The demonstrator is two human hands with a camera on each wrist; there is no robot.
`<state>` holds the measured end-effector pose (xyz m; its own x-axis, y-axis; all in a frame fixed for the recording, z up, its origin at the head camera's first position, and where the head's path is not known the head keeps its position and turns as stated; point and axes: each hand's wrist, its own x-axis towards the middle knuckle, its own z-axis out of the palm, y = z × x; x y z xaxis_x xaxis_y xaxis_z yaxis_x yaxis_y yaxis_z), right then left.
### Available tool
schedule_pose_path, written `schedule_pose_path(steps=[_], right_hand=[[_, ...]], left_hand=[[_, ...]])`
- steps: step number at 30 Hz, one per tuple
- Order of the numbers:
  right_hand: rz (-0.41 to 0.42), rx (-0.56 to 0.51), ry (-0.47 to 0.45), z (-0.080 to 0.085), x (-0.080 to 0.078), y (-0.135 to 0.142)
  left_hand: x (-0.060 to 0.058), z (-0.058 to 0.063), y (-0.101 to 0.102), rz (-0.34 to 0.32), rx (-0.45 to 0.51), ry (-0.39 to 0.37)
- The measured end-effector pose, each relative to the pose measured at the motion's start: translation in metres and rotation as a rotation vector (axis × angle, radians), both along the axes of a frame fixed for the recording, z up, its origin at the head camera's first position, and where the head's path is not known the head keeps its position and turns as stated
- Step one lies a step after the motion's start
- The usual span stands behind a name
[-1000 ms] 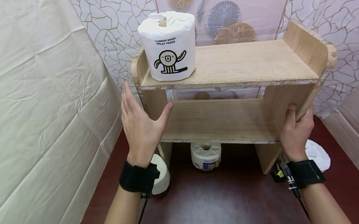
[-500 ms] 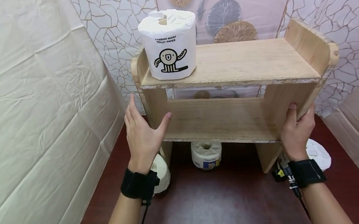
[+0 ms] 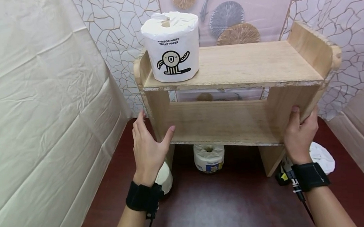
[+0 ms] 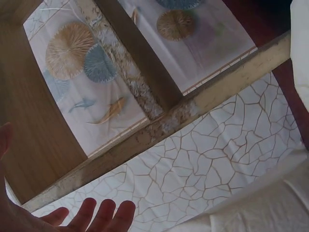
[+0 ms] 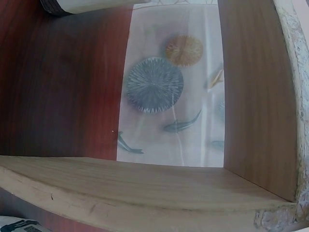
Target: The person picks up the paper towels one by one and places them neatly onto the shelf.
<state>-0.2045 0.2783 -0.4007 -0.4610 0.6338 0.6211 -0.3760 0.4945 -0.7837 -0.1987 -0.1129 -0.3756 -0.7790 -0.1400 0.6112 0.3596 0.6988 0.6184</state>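
Observation:
A two-tier wooden shelf [image 3: 222,120] stands on the dark red table. My right hand [image 3: 301,136] grips its right side panel, thumb on the inner face and the other fingers round the outside. My left hand [image 3: 149,149] is held open by the left side panel [image 3: 157,112], thumb spread from the fingers. In the left wrist view its fingertips [image 4: 106,212] show outside the panel's edge, with a gap between. A wrapped roll of toilet paper [image 3: 171,48] with a black cartoon print stands upright at the left end of the top board.
Another wrapped roll [image 3: 209,158] sits on the table [image 3: 217,205] beneath the lower board. One more roll [image 3: 164,179] is partly hidden behind my left wrist, and a white roll [image 3: 322,156] lies beyond my right wrist. Pale cloth [image 3: 52,104] hangs at the left.
My left hand has come down along the left side panel and slightly to the right. The right hand keeps its grip, and the shelf and rolls stay in place.

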Motion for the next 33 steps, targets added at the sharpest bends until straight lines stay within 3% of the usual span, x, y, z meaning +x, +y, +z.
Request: schedule_pose_path(steps=[18, 26, 33], right_hand=[[0.023, 0.048, 0.040, -0.001, 0.002, 0.001], [0.011, 0.003, 0.016, 0.004, -0.009, -0.006], [-0.015, -0.034, -0.005, 0.002, -0.002, -0.004]], left_hand=[[0.016, -0.025, -0.006, -0.016, -0.021, -0.074], [0.019, -0.036, -0.014, -0.009, -0.005, -0.116], [0.024, -0.051, -0.016, -0.033, -0.015, -0.170]])
